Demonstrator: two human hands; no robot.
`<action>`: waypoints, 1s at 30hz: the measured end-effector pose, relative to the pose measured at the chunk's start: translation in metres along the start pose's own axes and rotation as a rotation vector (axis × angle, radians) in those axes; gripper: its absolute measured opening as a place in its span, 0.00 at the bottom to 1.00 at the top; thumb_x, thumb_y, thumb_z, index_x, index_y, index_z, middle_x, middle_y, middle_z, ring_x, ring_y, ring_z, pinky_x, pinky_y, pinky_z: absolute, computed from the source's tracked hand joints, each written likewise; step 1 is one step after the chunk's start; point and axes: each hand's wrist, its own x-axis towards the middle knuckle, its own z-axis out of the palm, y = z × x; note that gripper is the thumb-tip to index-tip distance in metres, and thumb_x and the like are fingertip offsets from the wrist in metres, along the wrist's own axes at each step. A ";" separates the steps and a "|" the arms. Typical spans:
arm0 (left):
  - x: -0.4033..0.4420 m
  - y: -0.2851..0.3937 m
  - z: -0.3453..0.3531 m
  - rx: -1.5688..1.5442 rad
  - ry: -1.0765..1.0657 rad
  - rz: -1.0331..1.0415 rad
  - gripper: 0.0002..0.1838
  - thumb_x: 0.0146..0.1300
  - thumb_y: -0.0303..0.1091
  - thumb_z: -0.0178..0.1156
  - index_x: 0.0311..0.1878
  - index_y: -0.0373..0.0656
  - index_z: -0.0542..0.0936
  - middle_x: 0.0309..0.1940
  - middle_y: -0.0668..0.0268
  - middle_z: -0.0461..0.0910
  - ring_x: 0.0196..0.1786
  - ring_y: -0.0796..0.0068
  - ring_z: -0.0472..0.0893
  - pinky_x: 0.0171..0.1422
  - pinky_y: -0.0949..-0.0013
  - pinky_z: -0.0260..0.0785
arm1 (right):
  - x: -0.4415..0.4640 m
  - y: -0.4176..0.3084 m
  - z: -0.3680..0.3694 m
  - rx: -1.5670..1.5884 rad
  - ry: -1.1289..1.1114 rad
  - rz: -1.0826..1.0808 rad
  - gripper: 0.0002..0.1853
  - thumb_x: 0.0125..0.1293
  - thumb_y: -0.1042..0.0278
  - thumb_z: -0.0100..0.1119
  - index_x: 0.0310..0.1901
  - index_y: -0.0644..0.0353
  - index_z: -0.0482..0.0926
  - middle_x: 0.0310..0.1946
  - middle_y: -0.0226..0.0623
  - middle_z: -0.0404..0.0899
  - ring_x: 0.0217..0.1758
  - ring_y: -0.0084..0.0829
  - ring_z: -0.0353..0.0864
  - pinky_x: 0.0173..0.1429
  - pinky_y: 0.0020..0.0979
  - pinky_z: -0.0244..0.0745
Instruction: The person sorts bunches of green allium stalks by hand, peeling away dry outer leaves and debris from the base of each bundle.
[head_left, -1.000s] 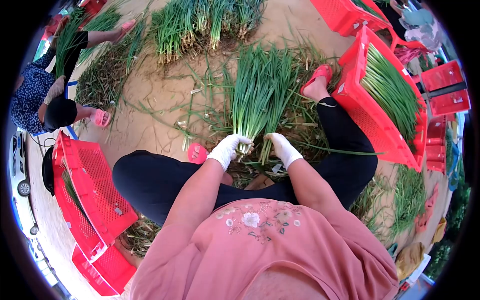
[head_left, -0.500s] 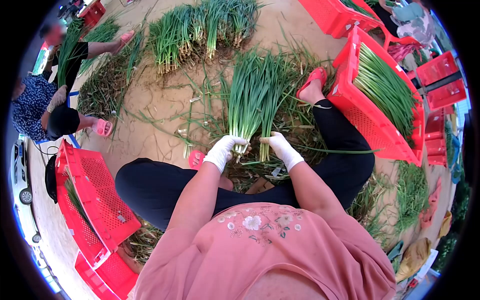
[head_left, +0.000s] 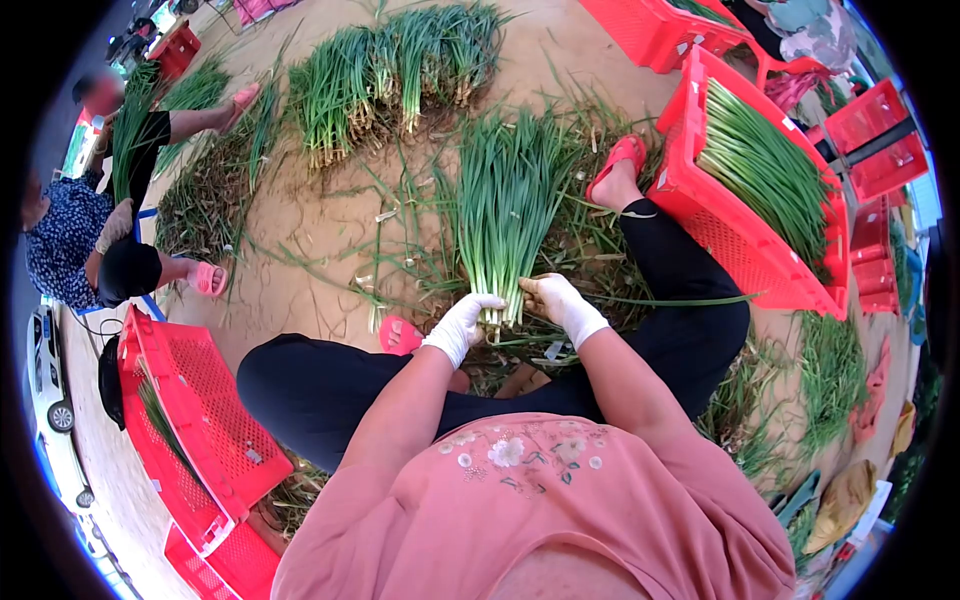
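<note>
A bunch of green onions (head_left: pixel 508 215) stretches away from me between my knees, its green leaves fanned out at the far end. My left hand (head_left: pixel 468 318), in a white glove, is closed round the pale root ends on the left side. At the right side of those ends is my right hand (head_left: pixel 556 302), also gloved, its soiled fingertips curled against the stalks. The two hands are a few finger widths apart. Loose leaves and trimmings (head_left: pixel 610 240) lie around and under the bunch.
A red crate (head_left: pixel 680 190) filled with green onions (head_left: pixel 765 180) stands at the right by my foot. More onion bunches (head_left: pixel 400 75) lie ahead on the ground. Other red crates (head_left: pixel 220 410) stand at the left, below a seated person (head_left: pixel 70 230) holding green onions.
The smaller right-hand bunch, separated by a gap at the stalks before, now lies against the left one as a single bunch. My left hand has shifted slightly down.
</note>
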 end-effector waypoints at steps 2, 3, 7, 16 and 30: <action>-0.004 0.002 0.005 0.001 0.034 -0.004 0.15 0.47 0.22 0.54 0.42 0.35 0.74 0.33 0.57 0.79 0.34 0.62 0.80 0.41 0.60 0.74 | -0.023 -0.006 0.012 0.112 0.038 -0.041 0.17 0.59 0.65 0.58 0.43 0.68 0.69 0.37 0.37 0.74 0.36 0.29 0.75 0.40 0.30 0.74; -0.005 0.002 0.006 -0.008 0.045 -0.018 0.15 0.47 0.23 0.55 0.41 0.35 0.75 0.32 0.57 0.79 0.34 0.62 0.80 0.41 0.60 0.74 | -0.036 -0.011 0.020 0.061 0.101 -0.068 0.20 0.57 0.64 0.60 0.45 0.68 0.68 0.39 0.39 0.72 0.38 0.31 0.75 0.40 0.32 0.74; -0.011 0.004 0.015 -0.027 0.006 -0.054 0.14 0.47 0.25 0.54 0.40 0.36 0.75 0.33 0.56 0.79 0.35 0.61 0.79 0.44 0.57 0.73 | -0.034 0.002 0.021 -0.146 0.153 -0.178 0.21 0.53 0.67 0.64 0.44 0.67 0.67 0.39 0.41 0.72 0.41 0.34 0.75 0.42 0.37 0.74; 0.002 -0.002 0.004 -0.047 -0.035 0.014 0.17 0.47 0.23 0.54 0.44 0.32 0.74 0.35 0.56 0.79 0.37 0.61 0.80 0.47 0.60 0.72 | -0.049 -0.005 0.010 0.101 0.044 -0.053 0.17 0.56 0.70 0.60 0.46 0.62 0.70 0.36 0.34 0.76 0.36 0.27 0.76 0.38 0.28 0.73; 0.002 -0.001 0.008 -0.001 0.057 -0.012 0.13 0.45 0.20 0.56 0.39 0.36 0.76 0.30 0.59 0.79 0.31 0.65 0.80 0.38 0.63 0.74 | -0.041 0.010 0.019 0.006 0.161 -0.167 0.10 0.65 0.67 0.43 0.39 0.62 0.73 0.24 0.30 0.70 0.20 0.22 0.67 0.20 0.25 0.63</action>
